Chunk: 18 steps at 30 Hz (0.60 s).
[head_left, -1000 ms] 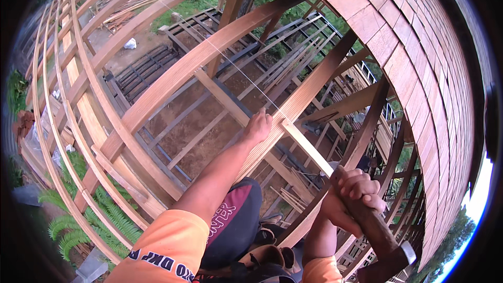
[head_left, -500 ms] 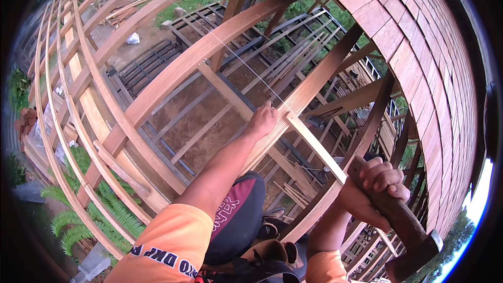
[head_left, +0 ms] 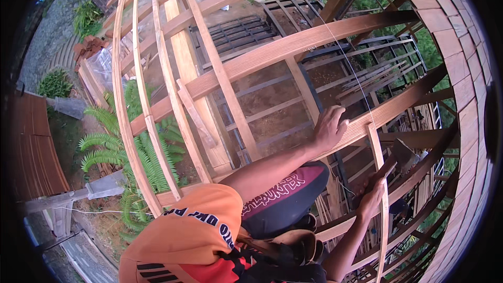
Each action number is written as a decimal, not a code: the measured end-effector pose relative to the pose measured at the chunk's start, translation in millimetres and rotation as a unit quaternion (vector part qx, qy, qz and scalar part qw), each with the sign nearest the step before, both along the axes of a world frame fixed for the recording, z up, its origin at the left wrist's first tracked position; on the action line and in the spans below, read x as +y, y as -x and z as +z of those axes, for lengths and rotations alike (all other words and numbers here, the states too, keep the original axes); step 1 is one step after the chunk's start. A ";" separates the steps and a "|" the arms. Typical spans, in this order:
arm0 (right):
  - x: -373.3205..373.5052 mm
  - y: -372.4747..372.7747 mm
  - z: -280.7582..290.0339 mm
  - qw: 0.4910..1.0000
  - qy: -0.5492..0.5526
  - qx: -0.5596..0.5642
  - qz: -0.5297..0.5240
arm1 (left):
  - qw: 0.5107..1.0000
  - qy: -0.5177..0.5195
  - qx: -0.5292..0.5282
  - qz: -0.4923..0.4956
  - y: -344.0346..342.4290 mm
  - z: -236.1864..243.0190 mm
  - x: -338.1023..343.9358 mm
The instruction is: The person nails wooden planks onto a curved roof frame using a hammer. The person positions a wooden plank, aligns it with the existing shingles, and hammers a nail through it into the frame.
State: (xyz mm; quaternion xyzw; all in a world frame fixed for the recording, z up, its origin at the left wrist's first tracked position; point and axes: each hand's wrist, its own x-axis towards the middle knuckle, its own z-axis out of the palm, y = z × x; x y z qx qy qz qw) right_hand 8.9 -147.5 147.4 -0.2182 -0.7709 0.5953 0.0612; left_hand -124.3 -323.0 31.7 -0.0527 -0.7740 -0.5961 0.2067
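Wooden rafter edge (head_left: 394, 108) beside open gap (head_left: 270, 123)

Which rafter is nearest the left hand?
The rafter overlapped by the upper end of a batten just right of the left hand: it passes right by that hand; other rafters lie farther off.

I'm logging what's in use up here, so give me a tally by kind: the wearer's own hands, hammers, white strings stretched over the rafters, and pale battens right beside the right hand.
Hands: 2 (left hand, right hand)
Hammer: 1
White string: 1
Pale batten: 1
Total: 5
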 end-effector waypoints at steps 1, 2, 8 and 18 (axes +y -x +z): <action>14.3 -10.4 -2.0 0.999 -0.024 0.017 0.034 | 1.000 0.019 -0.002 0.003 -27.3 16.0 -36.7; 12.8 -16.3 -2.2 0.998 -0.022 0.033 0.047 | 0.994 0.096 0.008 0.050 -51.8 19.6 -79.7; 13.3 5.2 12.7 0.990 -0.005 0.123 0.073 | 0.849 0.294 -0.229 0.375 -149.9 -56.5 -278.8; -13.2 73.1 71.9 0.764 -0.026 0.639 0.084 | 0.732 0.453 -0.364 0.356 -144.5 -97.6 -293.3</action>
